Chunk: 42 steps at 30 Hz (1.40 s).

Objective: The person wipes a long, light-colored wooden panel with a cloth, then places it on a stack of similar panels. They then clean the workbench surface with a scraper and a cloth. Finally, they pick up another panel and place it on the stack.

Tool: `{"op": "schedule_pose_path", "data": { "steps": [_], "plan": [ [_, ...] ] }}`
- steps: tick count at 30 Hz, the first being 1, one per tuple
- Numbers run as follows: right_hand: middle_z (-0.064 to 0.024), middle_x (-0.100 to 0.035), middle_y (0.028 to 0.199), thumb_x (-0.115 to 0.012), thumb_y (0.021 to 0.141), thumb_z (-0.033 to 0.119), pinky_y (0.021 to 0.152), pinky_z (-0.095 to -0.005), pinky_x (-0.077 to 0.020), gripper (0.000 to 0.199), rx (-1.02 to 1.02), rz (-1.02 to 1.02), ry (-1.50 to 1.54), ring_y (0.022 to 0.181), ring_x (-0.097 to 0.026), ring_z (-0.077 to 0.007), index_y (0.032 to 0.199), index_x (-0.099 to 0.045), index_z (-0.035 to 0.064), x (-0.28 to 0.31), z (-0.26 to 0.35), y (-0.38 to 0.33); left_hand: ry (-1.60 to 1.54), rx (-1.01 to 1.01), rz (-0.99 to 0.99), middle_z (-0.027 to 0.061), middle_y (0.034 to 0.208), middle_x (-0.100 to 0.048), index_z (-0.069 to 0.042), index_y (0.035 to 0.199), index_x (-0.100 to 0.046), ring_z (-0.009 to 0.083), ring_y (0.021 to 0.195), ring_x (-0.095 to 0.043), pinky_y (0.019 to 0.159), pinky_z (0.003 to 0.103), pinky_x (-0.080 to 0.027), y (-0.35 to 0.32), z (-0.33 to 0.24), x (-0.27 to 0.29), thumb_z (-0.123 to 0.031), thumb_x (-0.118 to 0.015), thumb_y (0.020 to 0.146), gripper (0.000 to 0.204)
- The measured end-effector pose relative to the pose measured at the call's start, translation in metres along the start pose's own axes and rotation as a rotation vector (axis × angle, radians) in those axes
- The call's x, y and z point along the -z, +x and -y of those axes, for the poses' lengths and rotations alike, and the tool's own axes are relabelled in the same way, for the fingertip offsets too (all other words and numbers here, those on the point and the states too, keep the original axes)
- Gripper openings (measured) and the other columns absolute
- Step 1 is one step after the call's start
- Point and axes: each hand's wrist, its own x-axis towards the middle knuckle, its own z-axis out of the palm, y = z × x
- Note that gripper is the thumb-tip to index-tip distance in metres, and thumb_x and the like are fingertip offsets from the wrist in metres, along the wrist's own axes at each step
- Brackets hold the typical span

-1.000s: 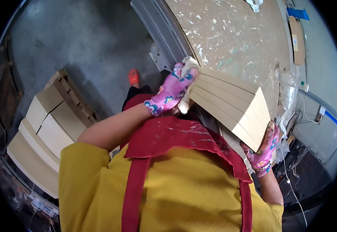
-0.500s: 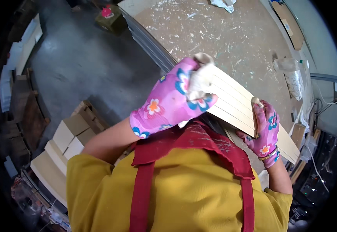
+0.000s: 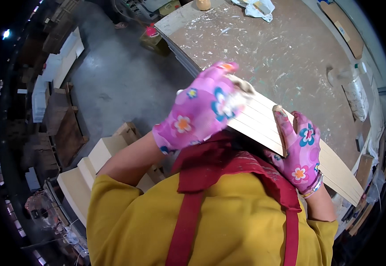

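near end of pale boards (image 3: 263, 124) hidden under left hand (image 3: 201, 113), right palm (image 3: 301, 150) unseen behind them

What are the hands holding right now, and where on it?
Both hold a stack of pale wooden slats. The left hand grips its near-left end; the right hand clasps the long edge partway along, thumb on top.

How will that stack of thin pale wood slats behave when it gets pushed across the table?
The slats look stiff, their edges running straight past both hands. The loose layers may slide and fan apart, since only the left hand and right hand clamp them. The dusty workbench probably lets them glide.
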Motion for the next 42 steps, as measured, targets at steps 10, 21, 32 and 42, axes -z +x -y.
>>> {"op": "schedule_pose_path", "data": {
  "steps": [10, 21, 32, 42],
  "plan": [
    [-0.0206, -0.046, 0.125, -0.081, 0.061, 0.026, 0.098, -0.05, -0.0323, 0.092, 0.018, -0.053, 0.058, 0.113, -0.047, -0.0367, 0.14, -0.037, 0.0185, -0.001, -0.006, -0.003, -0.263, 0.594, -0.007, 0.0028, 0.096, -0.063, -0.01, 0.117, -0.058, 0.0143, 0.088, -0.058, 0.078, 0.03, -0.047, 0.017, -0.028, 0.026, -0.023, -0.056, 0.09, 0.03],
    [-0.0204, -0.046, 0.127, -0.08, 0.06, 0.024, 0.095, -0.046, -0.0361, 0.09, 0.13, 0.007, 0.016, 0.113, -0.049, -0.0352, 0.14, -0.038, 0.0193, 0.014, -0.071, -0.047, -0.553, 0.399, -0.306, 0.0061, 0.105, -0.06, -0.003, 0.12, -0.046, 0.011, 0.091, -0.059, 0.073, 0.025, -0.049, -0.001, 0.048, -0.001, -0.018, -0.056, 0.094, 0.032],
    [-0.0274, -0.043, 0.125, -0.071, 0.065, 0.028, 0.09, -0.0469, -0.0378, 0.085, 0.383, 0.064, 0.136, 0.104, -0.049, -0.0406, 0.139, -0.036, 0.0089, 0.015, -0.104, -0.039, -0.191, 0.335, -0.324, 0.0033, 0.111, -0.058, -0.001, 0.134, -0.042, 0.0088, 0.103, -0.052, 0.091, 0.024, -0.041, -0.01, -0.005, -0.02, -0.006, -0.06, 0.087, 0.051],
    [-0.0284, -0.045, 0.121, -0.071, 0.068, 0.023, 0.084, -0.0453, -0.0404, 0.081, 0.422, 0.048, 0.203, 0.099, -0.052, -0.0404, 0.139, -0.036, 0.0087, 0.017, -0.115, -0.04, -0.55, 0.825, -0.488, 0.0113, 0.108, -0.059, -0.002, 0.118, -0.051, 0.0175, 0.1, -0.06, 0.085, 0.03, -0.051, -0.01, -0.033, 0.011, -0.028, -0.053, 0.095, 0.035]
  ]
}}
